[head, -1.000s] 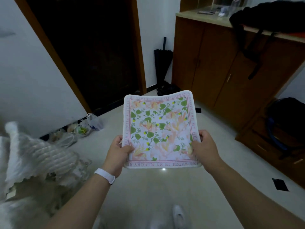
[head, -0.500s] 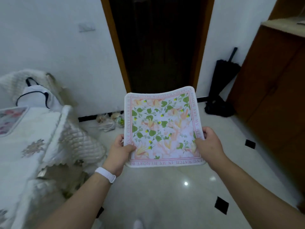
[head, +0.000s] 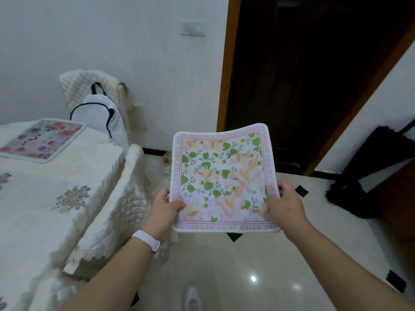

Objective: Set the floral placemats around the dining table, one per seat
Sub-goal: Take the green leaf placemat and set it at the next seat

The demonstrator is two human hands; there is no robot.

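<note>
A floral mat (head: 222,180) is held in mid-air at the centre of the frame, above the shiny floor (head: 258,261) and in front of a dark doorway (head: 314,75). It is tilted toward the camera, its far edge bowed upward. The left hand (head: 165,209) grasps its lower left edge, thumb on top and fingers curled beneath. The right hand (head: 285,207) grasps its lower right edge in the same way. A white band (head: 147,240) circles the left wrist. The table (head: 29,209), under a pale cloth, fills the left of the frame, well apart from the held mat. A second mat (head: 42,140) lies flat on its far corner. Behind that corner a white bag (head: 101,115) sits on a covered chair (head: 85,86). At the right edge a black thing (head: 359,187), perhaps a folded umbrella, leans against the wall.
</note>
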